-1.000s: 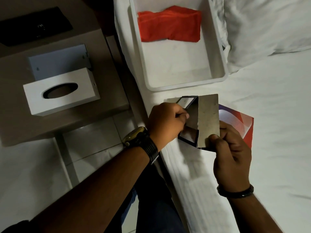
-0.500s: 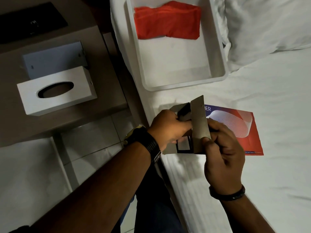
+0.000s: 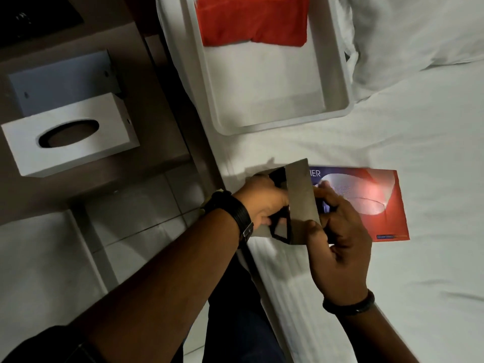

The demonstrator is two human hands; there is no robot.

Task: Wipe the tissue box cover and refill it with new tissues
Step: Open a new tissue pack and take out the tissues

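A red and blue cardboard tissue carton [image 3: 366, 203] lies on the white bed. Its end flaps [image 3: 301, 203] stand open at its left end. My left hand [image 3: 264, 200] reaches into that open end, fingers hidden behind a grey flap. My right hand [image 3: 337, 239] grips the carton and the upright flap from the near side. The white tissue box cover [image 3: 70, 142] with an oval slot stands empty on the brown bedside table, its white base plate [image 3: 62, 79] just behind it. A red cloth [image 3: 251, 22] lies in a white tray [image 3: 337, 74] on the bed.
A white pillow [image 3: 419, 30] lies right of the tray. A dark object [image 3: 34, 19] sits at the table's far corner. Tiled floor [image 3: 146, 213] shows between the table and the bed. My dark trouser leg [image 3: 235, 310] is by the bed edge.
The carton has turned to lie flatter on the bed, showing more of its printed top. My left hand has gone deeper into the open end; my right hand shifted along the flap.
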